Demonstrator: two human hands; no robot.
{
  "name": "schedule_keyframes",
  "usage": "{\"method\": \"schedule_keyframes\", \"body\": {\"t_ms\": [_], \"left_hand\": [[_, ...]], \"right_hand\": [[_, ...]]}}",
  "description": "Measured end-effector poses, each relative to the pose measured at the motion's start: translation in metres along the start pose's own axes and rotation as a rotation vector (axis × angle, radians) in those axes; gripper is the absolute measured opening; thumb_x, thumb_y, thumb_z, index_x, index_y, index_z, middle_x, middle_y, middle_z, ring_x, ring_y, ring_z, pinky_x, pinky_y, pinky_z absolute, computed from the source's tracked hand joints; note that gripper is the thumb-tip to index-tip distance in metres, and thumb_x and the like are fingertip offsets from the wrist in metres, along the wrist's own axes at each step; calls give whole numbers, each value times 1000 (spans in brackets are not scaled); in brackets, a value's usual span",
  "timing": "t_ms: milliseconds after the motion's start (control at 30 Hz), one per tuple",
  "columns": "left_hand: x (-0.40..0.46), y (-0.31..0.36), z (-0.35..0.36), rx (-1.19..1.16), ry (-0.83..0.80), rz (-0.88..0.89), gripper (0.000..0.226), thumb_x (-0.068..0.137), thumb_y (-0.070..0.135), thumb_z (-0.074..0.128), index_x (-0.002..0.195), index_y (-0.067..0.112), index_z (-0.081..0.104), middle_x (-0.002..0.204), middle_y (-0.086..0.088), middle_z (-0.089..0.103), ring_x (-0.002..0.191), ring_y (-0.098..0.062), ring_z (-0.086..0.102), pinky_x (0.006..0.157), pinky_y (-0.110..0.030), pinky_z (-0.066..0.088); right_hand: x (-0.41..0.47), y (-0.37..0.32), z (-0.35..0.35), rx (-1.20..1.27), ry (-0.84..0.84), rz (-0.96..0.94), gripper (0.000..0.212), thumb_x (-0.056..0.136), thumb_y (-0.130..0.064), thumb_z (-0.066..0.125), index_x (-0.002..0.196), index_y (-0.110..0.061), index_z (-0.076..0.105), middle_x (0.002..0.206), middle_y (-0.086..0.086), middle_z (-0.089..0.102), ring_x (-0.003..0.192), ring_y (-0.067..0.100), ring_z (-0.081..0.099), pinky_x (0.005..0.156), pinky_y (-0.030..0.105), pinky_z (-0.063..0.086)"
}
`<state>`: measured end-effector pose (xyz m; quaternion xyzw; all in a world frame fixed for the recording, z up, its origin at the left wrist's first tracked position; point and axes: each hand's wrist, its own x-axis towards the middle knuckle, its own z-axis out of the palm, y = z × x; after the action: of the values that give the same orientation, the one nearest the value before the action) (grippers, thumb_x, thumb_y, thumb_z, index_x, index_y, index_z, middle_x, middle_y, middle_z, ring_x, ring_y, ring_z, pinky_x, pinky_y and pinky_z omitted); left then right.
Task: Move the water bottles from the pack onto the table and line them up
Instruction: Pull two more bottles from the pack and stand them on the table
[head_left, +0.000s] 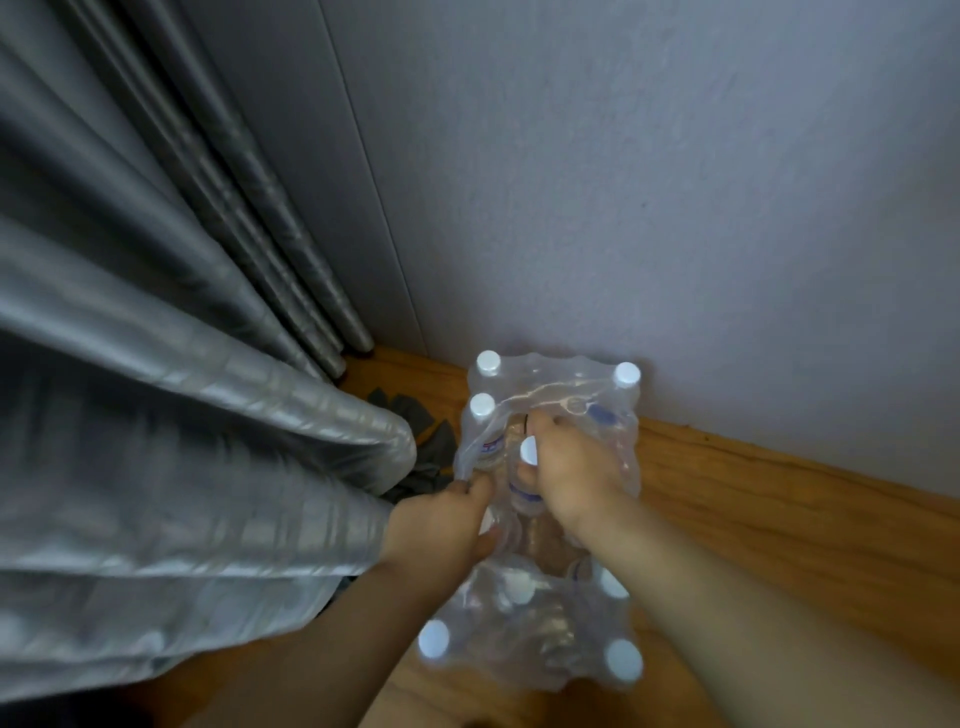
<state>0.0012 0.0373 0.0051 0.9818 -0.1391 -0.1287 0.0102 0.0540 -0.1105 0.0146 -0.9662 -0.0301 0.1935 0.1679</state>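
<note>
The pack (535, 509) of water bottles stands on the wooden floor (753, 519), touching the wall (623, 182) with its far end. It is wrapped in clear plastic, torn open in the middle. I count eight white caps: two at the far left, one at the far right, one in the middle, two half hidden under the plastic lower down, and two at the near corners. The right hand (566, 467) is inside the opening, its fingers curled around the middle bottle (524, 478) just under the cap. The left hand (441, 519) pinches the torn plastic edge on the left side and holds it. One grey curtain (182, 364) hangs at the left, and a dark cloth (415, 431) lies on the floor between it and the pack.
</note>
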Motion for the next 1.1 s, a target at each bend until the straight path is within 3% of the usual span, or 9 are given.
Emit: {"method": "schedule_keyframes", "body": {"t_ms": [67,167,267,333,533,633,733,867,1100], "left_hand": [[-10,3,-29,25,2,25,52,55,51,82,95,21,68,65,1,66,42,-15,59,33,-23,34],[-29,7,-75,-78,-18,-17,43,84,45,59,117,19,55,97,-3,67,71,-25,67,51,-30,43],[-51,5,-133,-96,109,-49,41,92,48,46,122,21,46,108,-2,63,87,-24,66,62,-31,47],[-69,4,-182,-89,71,-80,42,93,50,42,126,24,42,114,1,60,97,-20,64,70,-30,48],[-134,-4,-320,-150,117,-136,39,93,50,43,123,26,42,115,5,60,98,-19,63,70,-30,47],[-176,-5,-382,-162,154,-218,37,92,49,43,121,26,41,111,4,59,96,-19,62,73,-32,52],[-223,-4,-433,-163,188,-331,37,91,46,46,123,27,40,104,4,58,90,-19,61,69,-31,49],[-298,-1,-478,-181,270,-484,29,90,42,47,114,26,40,94,5,57,80,-19,60,63,-31,47],[-462,16,-515,-224,424,-841,30,87,50,47,107,27,43,90,7,57,78,-17,51,65,-31,45]], "right_hand": [[-15,-6,-24,5,3,21,31,95,-25,51,123,-16,44,118,10,58,104,31,59,72,34,40],[-39,-18,-69,8,-10,56,36,92,-25,54,125,-16,44,119,11,57,106,33,58,74,34,37],[-68,-34,-118,-31,6,44,35,92,-28,54,124,-16,44,115,8,58,101,30,59,76,32,35],[-88,-51,-154,-23,12,46,34,92,-30,54,122,-17,44,112,7,58,95,29,59,69,31,36],[-157,-112,-268,-39,41,-21,28,90,-41,55,108,-21,47,107,4,59,94,26,60,65,29,39],[-192,-140,-317,-32,69,-82,24,88,-40,56,93,-28,37,100,2,60,88,24,57,70,33,45],[-223,-168,-358,-64,61,-152,25,87,-43,54,93,-26,38,94,2,58,87,28,59,75,39,51],[-269,-210,-398,-121,65,-304,24,85,-37,54,98,-19,46,92,3,57,85,30,61,66,34,46],[-369,-293,-425,-113,-8,-580,23,73,-37,63,81,-23,46,81,-4,57,75,24,54,57,30,41]]}}
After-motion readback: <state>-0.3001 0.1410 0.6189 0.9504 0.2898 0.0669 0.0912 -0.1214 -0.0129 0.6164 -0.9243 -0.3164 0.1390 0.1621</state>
